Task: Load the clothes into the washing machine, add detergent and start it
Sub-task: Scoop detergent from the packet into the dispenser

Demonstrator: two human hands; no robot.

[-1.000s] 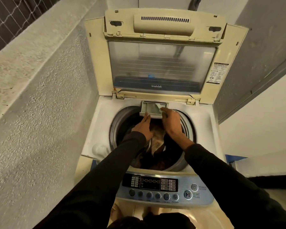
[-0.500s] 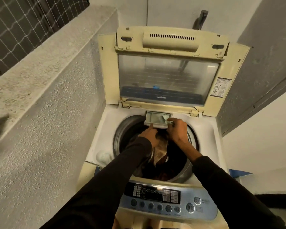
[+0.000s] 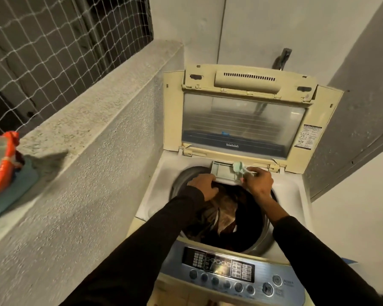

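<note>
A top-loading washing machine (image 3: 157, 184) stands with its lid (image 3: 243, 120) raised. Dark clothes (image 3: 228, 215) fill the drum. At the drum's back edge the detergent drawer (image 3: 221, 171) is pulled out. My left hand (image 3: 205, 185) grips the drawer's front left corner. My right hand (image 3: 260, 182) holds a small pale green scoop (image 3: 239, 167) tilted over the drawer's right side. The control panel (image 3: 219, 267) with its buttons lies at the near edge.
A rough concrete ledge (image 3: 93, 111) runs along the left, with netting (image 3: 42, 45) above it. On the ledge at far left sits an orange and clear bag (image 3: 2, 160) on a blue cloth (image 3: 11, 193). Walls close in behind and to the right.
The view has tilted up and left, bringing the bag on the ledge into sight. My right hand now shows the green scoop over the drawer; my left hand has stayed at the drawer.
</note>
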